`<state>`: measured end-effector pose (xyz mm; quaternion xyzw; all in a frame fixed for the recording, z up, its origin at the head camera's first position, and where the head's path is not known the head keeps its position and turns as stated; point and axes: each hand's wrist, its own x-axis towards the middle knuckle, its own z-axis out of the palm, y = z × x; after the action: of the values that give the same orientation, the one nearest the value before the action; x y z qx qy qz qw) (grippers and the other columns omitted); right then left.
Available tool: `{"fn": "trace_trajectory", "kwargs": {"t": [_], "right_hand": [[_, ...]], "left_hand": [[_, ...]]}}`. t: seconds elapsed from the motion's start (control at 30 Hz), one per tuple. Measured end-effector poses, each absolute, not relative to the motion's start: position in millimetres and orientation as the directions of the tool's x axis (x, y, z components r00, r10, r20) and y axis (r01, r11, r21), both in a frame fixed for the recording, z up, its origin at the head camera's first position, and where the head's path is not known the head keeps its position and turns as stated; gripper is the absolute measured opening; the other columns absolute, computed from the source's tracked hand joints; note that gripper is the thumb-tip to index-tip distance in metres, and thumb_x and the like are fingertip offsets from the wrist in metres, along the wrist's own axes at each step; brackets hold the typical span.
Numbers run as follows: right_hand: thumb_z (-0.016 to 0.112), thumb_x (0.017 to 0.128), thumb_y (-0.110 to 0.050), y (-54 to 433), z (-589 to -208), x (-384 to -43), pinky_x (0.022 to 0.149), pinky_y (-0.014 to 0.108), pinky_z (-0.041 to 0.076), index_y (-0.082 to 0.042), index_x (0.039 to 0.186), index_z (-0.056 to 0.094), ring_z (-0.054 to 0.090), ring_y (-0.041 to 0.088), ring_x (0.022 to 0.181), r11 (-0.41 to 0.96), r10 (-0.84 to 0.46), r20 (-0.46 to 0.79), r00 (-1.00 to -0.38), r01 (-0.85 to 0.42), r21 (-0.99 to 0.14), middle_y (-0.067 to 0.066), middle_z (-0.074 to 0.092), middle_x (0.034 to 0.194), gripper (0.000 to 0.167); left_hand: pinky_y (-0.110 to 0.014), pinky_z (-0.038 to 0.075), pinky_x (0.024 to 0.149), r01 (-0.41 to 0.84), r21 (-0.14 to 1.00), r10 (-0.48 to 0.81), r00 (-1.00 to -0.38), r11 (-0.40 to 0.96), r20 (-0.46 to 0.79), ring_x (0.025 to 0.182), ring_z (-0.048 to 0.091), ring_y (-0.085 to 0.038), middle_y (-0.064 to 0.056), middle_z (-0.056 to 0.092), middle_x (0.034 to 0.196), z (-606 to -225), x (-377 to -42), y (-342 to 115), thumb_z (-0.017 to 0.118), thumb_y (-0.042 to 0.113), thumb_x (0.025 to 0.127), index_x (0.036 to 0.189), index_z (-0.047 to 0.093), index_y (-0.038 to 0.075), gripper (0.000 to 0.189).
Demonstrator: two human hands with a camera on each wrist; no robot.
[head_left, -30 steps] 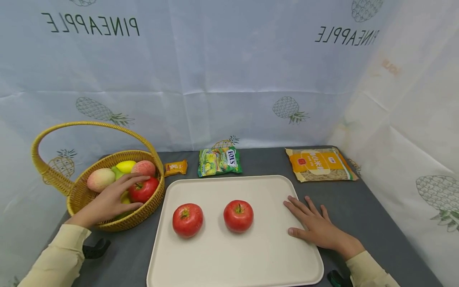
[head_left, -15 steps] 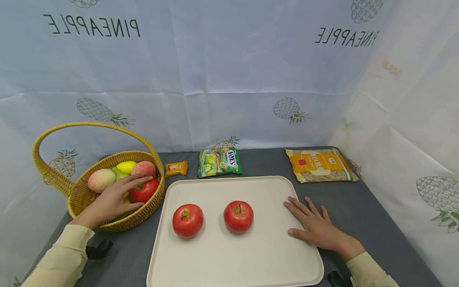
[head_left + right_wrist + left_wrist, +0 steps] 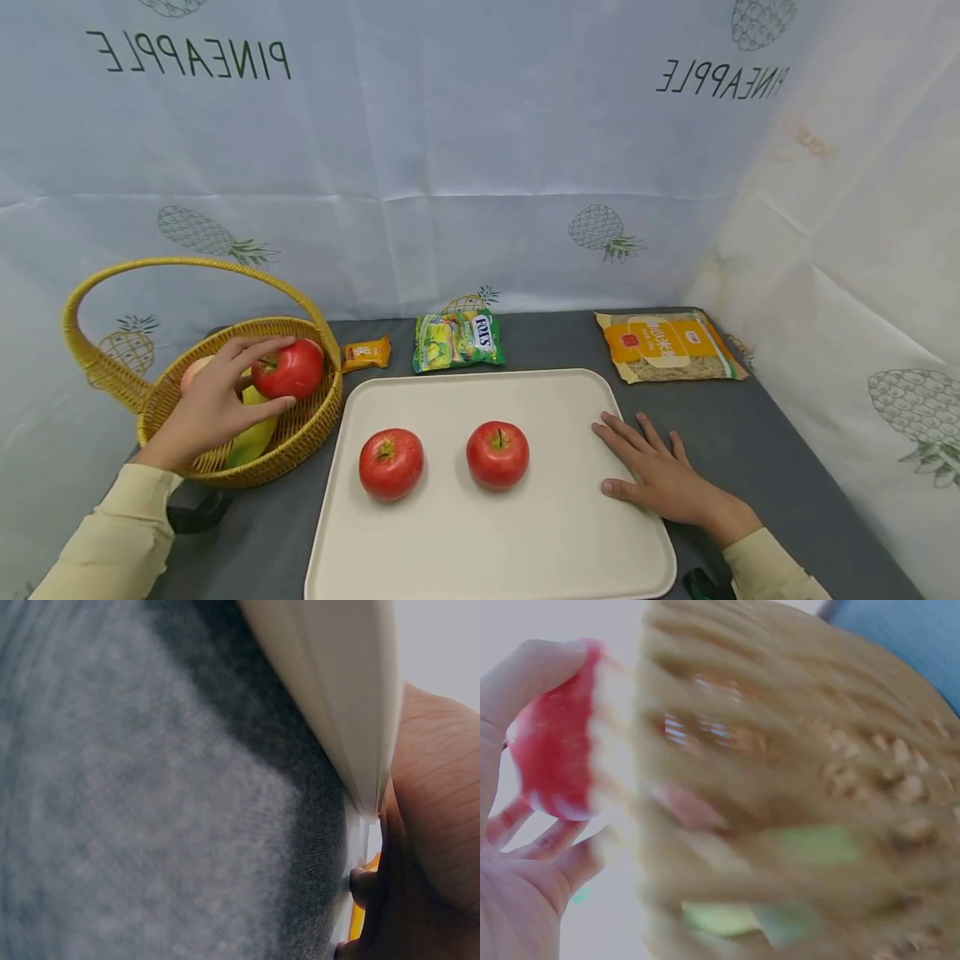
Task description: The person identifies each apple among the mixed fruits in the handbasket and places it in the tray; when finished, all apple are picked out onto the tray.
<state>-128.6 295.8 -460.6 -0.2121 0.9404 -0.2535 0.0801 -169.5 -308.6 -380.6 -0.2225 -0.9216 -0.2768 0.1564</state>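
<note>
My left hand (image 3: pixel 217 400) grips a red apple (image 3: pixel 294 369) between thumb and fingers, over the yellow wicker basket (image 3: pixel 300 446) on the left. In the left wrist view the same apple (image 3: pixel 555 742) shows at the basket's rim, with the thumb on one side and fingers on the other. A yellow-green banana-like fruit (image 3: pixel 255 433) and part of a peach (image 3: pixel 193 372) show in the basket; the hand and apple hide the rest. Two more red apples, one left (image 3: pixel 391 464) and one right (image 3: pixel 498 455), sit on the cream tray (image 3: pixel 480 550). My right hand (image 3: pixel 667 475) rests spread on the tray's right edge.
Behind the tray lie a small orange packet (image 3: pixel 367 353) and a green candy bag (image 3: pixel 458 340). A yellow-orange food packet (image 3: pixel 667 344) is at the back right. The basket's tall handle (image 3: pixel 195 262) arches over it. A pineapple-print cloth (image 3: pixel 480 150) hangs behind the dark table.
My left hand has lifted the red apple up from among the fruit in the basket, moving slightly back and left. The right hand and the tray stay in place.
</note>
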Motion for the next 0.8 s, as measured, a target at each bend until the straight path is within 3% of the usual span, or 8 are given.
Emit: {"fn": "trace_trajectory", "kwargs": {"t": [0.07,0.13,0.27,0.37,0.53,0.8], "right_hand": [[0.069,0.092,-0.052,297.2,-463.2,-128.7,0.097,0.085,-0.006,-0.025,0.159,0.037,0.007,0.059,0.145,0.773,-0.445,-0.027,-0.895,-0.369,-0.517,0.006,0.026,0.165,0.078],[0.069,0.092,-0.051,297.9,-464.5,-128.8,0.097,0.085,-0.006,-0.026,0.159,0.037,0.007,0.059,0.145,0.770,-0.446,-0.020,-0.895,-0.372,-0.519,0.006,0.026,0.166,0.078],[0.067,0.093,-0.053,298.0,-464.6,-128.9,0.098,0.084,-0.006,-0.025,0.159,0.036,0.005,0.058,0.146,0.776,-0.442,-0.040,-0.896,-0.360,-0.518,0.005,0.024,0.166,0.078],[0.065,0.094,-0.056,296.7,-461.3,-128.1,0.099,0.084,-0.006,-0.025,0.160,0.035,0.004,0.056,0.147,0.789,-0.432,-0.068,-0.899,-0.341,-0.510,0.005,0.023,0.167,0.079],[0.064,0.094,-0.056,296.1,-459.4,-128.0,0.100,0.084,-0.005,-0.024,0.160,0.034,0.004,0.055,0.148,0.797,-0.433,-0.072,-0.898,-0.344,-0.497,0.005,0.022,0.167,0.079],[0.065,0.094,-0.056,297.5,-463.1,-128.8,0.100,0.083,-0.006,-0.025,0.160,0.035,0.004,0.055,0.148,0.788,-0.436,-0.057,-0.898,-0.351,-0.506,0.005,0.022,0.167,0.079]], "left_hand": [[-0.048,0.058,0.077,0.489,0.472,0.293,-0.854,0.733,0.431,0.115,0.052,-0.033,-0.015,0.047,0.138,-371.9,-168.6,-302.6,0.091,0.010,0.075,0.149,0.051,0.020,0.085],[-0.030,0.058,0.079,0.483,0.496,0.261,-0.854,0.722,0.450,0.120,0.049,-0.027,-0.013,0.047,0.141,-363.9,-167.1,-296.3,0.091,0.008,0.075,0.149,0.052,0.021,0.084],[-0.004,0.042,0.081,0.490,0.534,0.238,-0.849,0.689,0.473,0.125,0.042,-0.007,-0.007,0.047,0.144,-349.5,-164.3,-283.2,0.091,0.004,0.074,0.148,0.054,0.024,0.085],[-0.004,0.042,0.082,0.516,0.548,0.250,-0.837,0.659,0.487,0.125,0.040,-0.001,-0.004,0.047,0.144,-338.2,-161.1,-270.6,0.092,0.002,0.072,0.148,0.055,0.024,0.087],[-0.010,0.046,0.085,0.610,0.556,0.328,-0.784,0.565,0.527,0.127,0.043,-0.008,-0.002,0.046,0.145,-318.2,-156.8,-242.5,0.092,-0.005,0.068,0.147,0.055,0.017,0.090],[-0.024,0.055,0.088,0.774,0.534,0.519,-0.628,0.341,0.579,0.125,0.051,-0.017,-0.005,0.046,0.145,-300.4,-168.4,-184.1,0.092,-0.002,0.069,0.143,0.057,0.010,0.083]]}}
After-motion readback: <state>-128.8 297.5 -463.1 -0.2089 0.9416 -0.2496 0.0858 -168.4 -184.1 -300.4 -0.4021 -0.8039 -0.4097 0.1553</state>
